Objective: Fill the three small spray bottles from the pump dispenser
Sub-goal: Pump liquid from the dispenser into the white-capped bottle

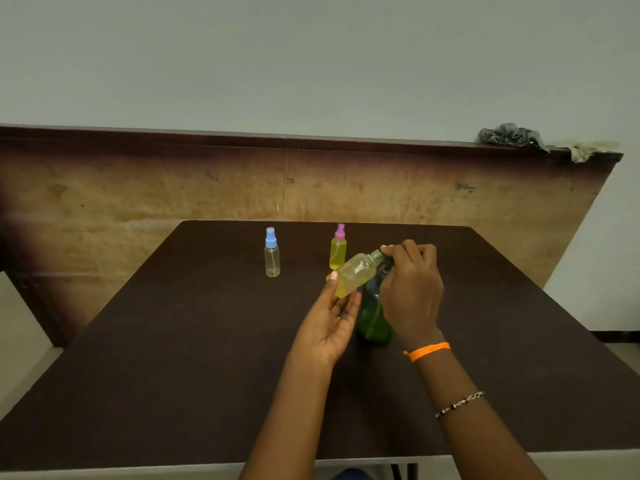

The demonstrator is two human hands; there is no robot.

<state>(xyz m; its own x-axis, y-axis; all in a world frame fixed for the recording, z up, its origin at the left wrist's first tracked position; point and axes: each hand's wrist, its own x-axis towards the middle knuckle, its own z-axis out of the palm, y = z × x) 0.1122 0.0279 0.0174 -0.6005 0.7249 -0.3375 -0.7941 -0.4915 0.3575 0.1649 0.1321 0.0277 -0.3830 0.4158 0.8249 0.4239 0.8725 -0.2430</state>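
Observation:
My left hand (pixel 331 315) holds a small clear spray bottle (pixel 356 273) tilted, its uncapped neck pointing up and right, with yellow liquid pooled at its lower end. My right hand (pixel 412 289) is closed over the pump head of the green dispenser bottle (pixel 372 318), fingertips right at the small bottle's neck. The pump nozzle itself is hidden by that hand. A blue-capped spray bottle (pixel 272 252) stands upright at the back left, nearly clear, with a little liquid at the bottom. A pink-capped spray bottle (pixel 338 249), full of yellow liquid, stands behind the tilted one.
Everything rests on a dark brown table (pixel 173 341) set against a worn wooden panel (pixel 138 188). Crumpled cloths (pixel 512 136) lie on the panel's top ledge at the far right. I see no cap for the open bottle.

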